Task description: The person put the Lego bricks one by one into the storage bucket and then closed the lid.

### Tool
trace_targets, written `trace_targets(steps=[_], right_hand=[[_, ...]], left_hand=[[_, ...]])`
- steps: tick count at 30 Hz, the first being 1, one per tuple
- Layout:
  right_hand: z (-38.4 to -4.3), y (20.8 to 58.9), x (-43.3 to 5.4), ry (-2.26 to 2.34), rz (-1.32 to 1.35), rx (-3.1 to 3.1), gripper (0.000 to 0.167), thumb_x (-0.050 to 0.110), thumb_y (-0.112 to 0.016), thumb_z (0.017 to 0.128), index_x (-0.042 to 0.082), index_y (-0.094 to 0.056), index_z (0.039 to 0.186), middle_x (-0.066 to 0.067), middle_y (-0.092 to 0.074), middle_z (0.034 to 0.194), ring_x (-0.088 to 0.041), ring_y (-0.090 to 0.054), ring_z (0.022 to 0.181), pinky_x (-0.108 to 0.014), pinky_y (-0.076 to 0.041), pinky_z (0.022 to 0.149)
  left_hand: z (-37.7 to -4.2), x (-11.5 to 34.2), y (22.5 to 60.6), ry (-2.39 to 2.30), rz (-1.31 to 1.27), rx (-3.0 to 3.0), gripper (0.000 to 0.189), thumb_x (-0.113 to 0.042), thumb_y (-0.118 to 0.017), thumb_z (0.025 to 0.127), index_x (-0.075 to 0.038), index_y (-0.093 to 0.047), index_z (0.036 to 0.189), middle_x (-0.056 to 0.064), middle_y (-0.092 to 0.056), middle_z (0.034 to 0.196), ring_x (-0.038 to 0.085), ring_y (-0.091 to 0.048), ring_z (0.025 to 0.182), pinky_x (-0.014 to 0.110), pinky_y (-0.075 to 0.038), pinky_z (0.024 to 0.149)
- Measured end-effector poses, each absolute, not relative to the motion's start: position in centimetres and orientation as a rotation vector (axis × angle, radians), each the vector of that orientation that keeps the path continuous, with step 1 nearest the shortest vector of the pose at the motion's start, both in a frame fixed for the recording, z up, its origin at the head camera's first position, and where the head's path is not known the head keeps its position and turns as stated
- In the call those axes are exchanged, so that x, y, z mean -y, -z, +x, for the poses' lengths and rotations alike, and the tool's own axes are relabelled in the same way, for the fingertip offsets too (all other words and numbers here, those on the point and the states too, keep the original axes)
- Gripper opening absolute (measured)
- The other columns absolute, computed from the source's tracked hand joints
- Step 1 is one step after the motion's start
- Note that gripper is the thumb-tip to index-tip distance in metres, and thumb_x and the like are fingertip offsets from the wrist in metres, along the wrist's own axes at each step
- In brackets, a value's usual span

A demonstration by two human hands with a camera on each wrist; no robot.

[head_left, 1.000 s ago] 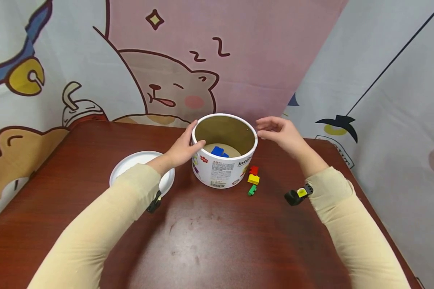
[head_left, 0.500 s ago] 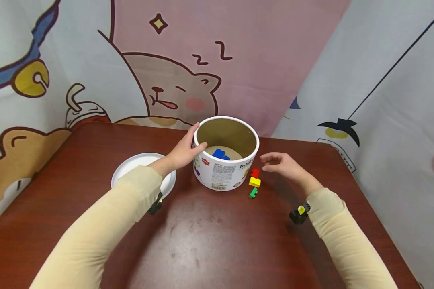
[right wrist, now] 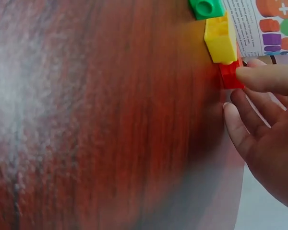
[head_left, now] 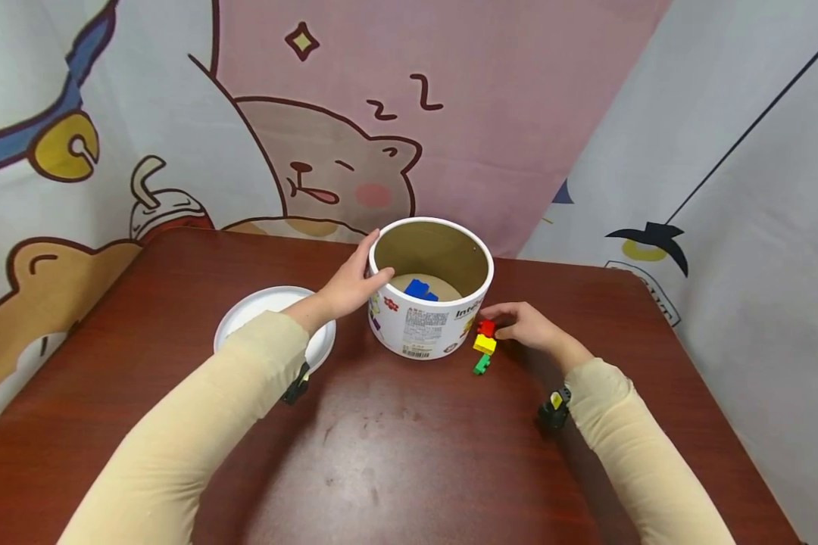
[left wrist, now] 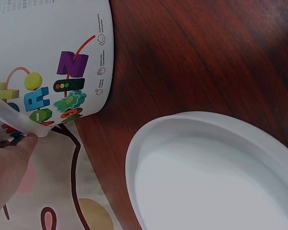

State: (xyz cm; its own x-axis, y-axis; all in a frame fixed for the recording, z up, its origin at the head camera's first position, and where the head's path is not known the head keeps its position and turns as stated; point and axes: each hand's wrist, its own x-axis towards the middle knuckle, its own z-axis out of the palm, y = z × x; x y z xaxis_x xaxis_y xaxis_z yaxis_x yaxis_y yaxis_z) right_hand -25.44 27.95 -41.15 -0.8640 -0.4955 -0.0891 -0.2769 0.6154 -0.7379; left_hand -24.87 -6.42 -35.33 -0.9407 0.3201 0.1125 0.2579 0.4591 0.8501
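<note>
Down comes the right hand (head_left: pixel 535 329): a second ago it was up beside the tub's rim, and now it's at the red block (head_left: pixel 486 328), low at the tub's (head_left: pixel 423 329) right side.

Left to right, then. Off to the left of the tub lies the white lid (head_left: pixel 255 303), flat, hollow side up, partly behind the left sleeve, with a narrow strip of desk (head_left: pixel 382 446) between it and the tub. Next, the left hand (head_left: pixel 346 288), on the tub's left rim just as it was before: thumb hooked over the edge, fingers along the outer wall, holding on. And the tub itself? Upright, mouth up, barcode side facing the wearer, blue block shapes (head_left: pixel 417 288) on its floor.

Just beside the tub's right wall, three blocks run in a row from far to near: red block, yellow block (head_left: pixel 485 344), green block (head_left: pixel 482 365). Yellow lies roughly crosswise; green's long axis slants, its near end leaning left. Red's long axis? Can't tell, fingers cover it. Those right fingers are spread, thumb at the near side of red, forefinger at the far side; whether they touch, can't tell.

Room now: tight between red and the tub's wall. Behind the tub, the desk's far edge is near; to its right, the side edge is well apart, beyond the right hand.
</note>
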Motion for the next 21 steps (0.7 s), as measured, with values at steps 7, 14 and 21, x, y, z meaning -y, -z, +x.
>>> trace_targets(steps=[7,14,21], right_hand=[[-25.5,41.6,-27.7,0.936,-0.573,-2.663,0.029,0.008,-0.071,0.079,0.003,-0.069,0.108,-0.016,-0.067,0.106,-0.028,-0.056,0.098,-0.037,-0.047,0.087],[-25.0,40.8,-28.6,0.978,-0.455,-2.649,0.027,0.016,-0.071,0.082,0.005,-0.069,0.107,-0.013,-0.067,0.104,-0.024,-0.054,0.094,-0.032,-0.047,0.081],[-24.3,39.0,-29.5,1.073,-0.390,-2.637,0.032,0.019,-0.071,0.082,0.004,-0.067,0.110,-0.014,-0.065,0.108,-0.022,-0.055,0.094,-0.022,-0.050,0.076]], left_hand=[[-24.7,6.4,35.1,-1.523,0.511,-2.618,0.076,-0.025,-0.054,0.092,-0.011,-0.008,0.151,0.015,-0.020,0.154,0.029,-0.034,0.135,0.044,-0.029,0.111],[-24.7,6.2,35.1,-1.519,0.510,-2.617,0.076,-0.026,-0.053,0.092,-0.011,-0.008,0.151,0.015,-0.020,0.155,0.029,-0.034,0.135,0.044,-0.029,0.112],[-24.7,6.4,35.1,-1.517,0.505,-2.625,0.076,-0.025,-0.053,0.093,-0.010,-0.008,0.151,0.015,-0.019,0.155,0.029,-0.032,0.137,0.044,-0.026,0.113]])
